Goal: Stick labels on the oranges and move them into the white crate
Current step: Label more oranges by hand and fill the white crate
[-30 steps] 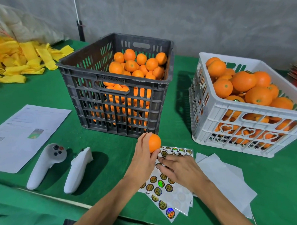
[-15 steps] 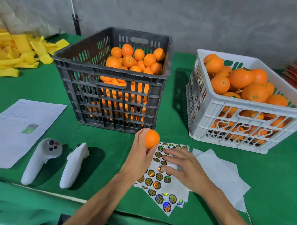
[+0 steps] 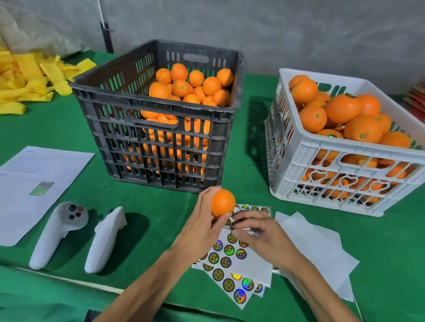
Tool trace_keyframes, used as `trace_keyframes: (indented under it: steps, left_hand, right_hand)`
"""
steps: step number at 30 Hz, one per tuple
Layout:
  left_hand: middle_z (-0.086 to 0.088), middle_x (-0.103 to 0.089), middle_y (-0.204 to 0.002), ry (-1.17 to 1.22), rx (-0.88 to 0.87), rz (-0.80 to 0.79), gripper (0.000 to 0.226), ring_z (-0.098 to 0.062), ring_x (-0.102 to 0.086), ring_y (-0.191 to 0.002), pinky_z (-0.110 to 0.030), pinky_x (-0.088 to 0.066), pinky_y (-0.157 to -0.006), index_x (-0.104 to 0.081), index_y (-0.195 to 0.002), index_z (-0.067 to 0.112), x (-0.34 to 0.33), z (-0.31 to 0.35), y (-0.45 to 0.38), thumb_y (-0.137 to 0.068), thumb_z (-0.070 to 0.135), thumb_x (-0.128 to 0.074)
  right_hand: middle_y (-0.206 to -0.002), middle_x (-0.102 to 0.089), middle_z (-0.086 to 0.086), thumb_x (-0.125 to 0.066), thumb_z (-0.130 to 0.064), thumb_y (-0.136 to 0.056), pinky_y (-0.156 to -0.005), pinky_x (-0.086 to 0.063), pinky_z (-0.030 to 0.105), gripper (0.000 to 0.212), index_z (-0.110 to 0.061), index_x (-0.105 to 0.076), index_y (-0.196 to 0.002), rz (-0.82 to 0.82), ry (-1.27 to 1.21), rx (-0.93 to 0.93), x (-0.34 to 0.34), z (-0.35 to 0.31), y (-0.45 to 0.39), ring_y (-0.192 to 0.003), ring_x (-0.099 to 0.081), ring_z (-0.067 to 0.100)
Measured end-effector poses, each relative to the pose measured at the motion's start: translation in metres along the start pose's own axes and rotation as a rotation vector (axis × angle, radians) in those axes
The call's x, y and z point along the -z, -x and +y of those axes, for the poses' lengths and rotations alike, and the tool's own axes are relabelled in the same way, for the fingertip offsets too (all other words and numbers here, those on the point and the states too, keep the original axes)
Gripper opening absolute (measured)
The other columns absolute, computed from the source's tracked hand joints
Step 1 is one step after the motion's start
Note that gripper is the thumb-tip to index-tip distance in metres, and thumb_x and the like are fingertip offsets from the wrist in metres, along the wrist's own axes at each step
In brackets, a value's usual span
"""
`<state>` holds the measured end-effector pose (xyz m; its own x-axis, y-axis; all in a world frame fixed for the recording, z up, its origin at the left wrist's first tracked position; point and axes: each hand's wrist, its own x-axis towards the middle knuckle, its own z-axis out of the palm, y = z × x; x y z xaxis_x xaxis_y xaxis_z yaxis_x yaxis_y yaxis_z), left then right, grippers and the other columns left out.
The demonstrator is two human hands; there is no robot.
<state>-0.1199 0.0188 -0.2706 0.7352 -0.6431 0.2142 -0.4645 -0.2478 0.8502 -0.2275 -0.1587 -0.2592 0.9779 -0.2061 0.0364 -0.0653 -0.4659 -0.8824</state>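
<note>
**Peeling a label, orange held ready**

While lifted just above the sticker sheet (image 3: 229, 261), orange (image 3: 223, 202) kept close so a peeled label travels almost no way. Gripped in left hand (image 3: 201, 223), fingers and thumb curled round it, bare side turned toward the other hand. Right hand (image 3: 261, 236) down on the sheet, fingers bent and pressing its upper rows, probably picking at one label's edge, though fingertips hide whether any is lifted. Hands nearly touching. Sheet parked between black crate (image 3: 159, 139), source of unlabelled fruit, and white crate (image 3: 347, 171), already well filled, well apart to the right.
</note>
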Motion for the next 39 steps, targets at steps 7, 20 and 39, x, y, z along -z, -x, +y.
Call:
trace_keyframes:
  steps: [7,20,39]
  left_hand:
    - [0.025,-0.021,-0.150,-0.028,0.001,0.003,0.062,-0.017,-0.062,-0.115,-0.037,-0.057,-0.094,-0.017,-0.148,0.048,-0.002,-0.002,-0.001,-0.100,0.042,-0.057]
    - [0.030,-0.019,-0.149,-0.007,0.038,-0.028,0.062,-0.014,-0.063,-0.115,-0.037,-0.056,-0.098,-0.015,-0.144,0.057,0.002,0.005,0.004,-0.096,0.051,-0.053]
    - [0.020,-0.030,-0.157,-0.042,-0.589,0.240,0.062,-0.007,-0.037,-0.145,-0.029,-0.042,-0.113,-0.037,-0.149,0.040,0.018,0.173,-0.131,-0.098,0.022,-0.066]
  right_hand:
    - [-0.116,-0.067,-0.016,-0.080,-0.030,-0.088,-0.095,-0.056,0.039,0.007,-0.035,-0.083,-0.092,-0.049,-0.085,-0.071,0.003,-0.002,-0.009,-0.112,-0.064,0.010]
    - [-0.080,-0.075,-0.009,-0.064,-0.026,-0.100,-0.075,-0.050,0.027,0.014,-0.023,-0.073,-0.089,0.479,-0.036,-0.187,0.004,-0.032,-0.019,-0.078,-0.068,0.002]
    - [-0.134,-0.061,-0.010,-0.069,-0.055,-0.089,-0.088,-0.057,0.031,0.070,-0.031,-0.042,-0.149,0.802,0.325,0.182,0.100,-0.168,-0.047,-0.109,-0.065,0.011]
